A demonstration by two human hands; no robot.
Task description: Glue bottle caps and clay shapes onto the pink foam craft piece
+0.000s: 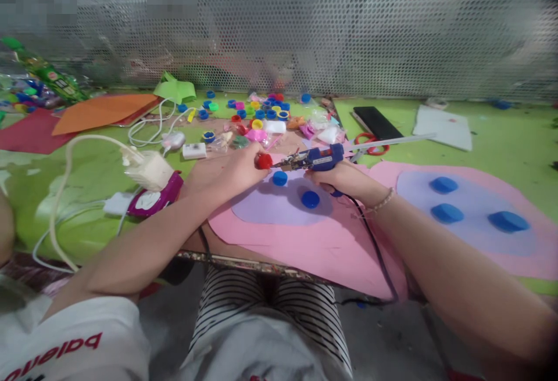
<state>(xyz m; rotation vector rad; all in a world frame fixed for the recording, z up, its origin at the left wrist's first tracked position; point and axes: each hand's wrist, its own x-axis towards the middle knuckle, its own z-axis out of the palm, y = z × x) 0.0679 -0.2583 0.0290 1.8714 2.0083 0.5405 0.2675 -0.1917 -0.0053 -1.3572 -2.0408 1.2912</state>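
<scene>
Clock: 12 is far, 6 is near, and the red cap is the middle.
Pink paper: spread at 5 o'clock (pixel 279 240), with a purple paper (pixel 261 209) laid on it.
Blue caps: two are set on the purple paper, at 4 o'clock (pixel 310 199).
Left hand (pixel 246 167): a red cap (pixel 264 161) is held in the fingers, just above the papers.
Right hand (pixel 342 175): a blue glue gun (pixel 326 157) is held in the closed fingers at 3 o'clock. Its tip is pointed at the red cap; if they touch cannot be told.
More blue caps: three are set on another sheet, between 3 and 4 o'clock (pixel 447 213).
White plug (pixel 152 171): seen at 9 o'clock.
Red scissors (pixel 383 149): seen at 3 o'clock, by a black phone (pixel 378 123).
Small caps: spread on the green tabletop (pixel 492 137) at 12 o'clock (pixel 257 125).
Green bottle (pixel 54 81): laid at 10 o'clock.
Metal mesh (pixel 279 32): seen farthest, at 12 o'clock.
</scene>
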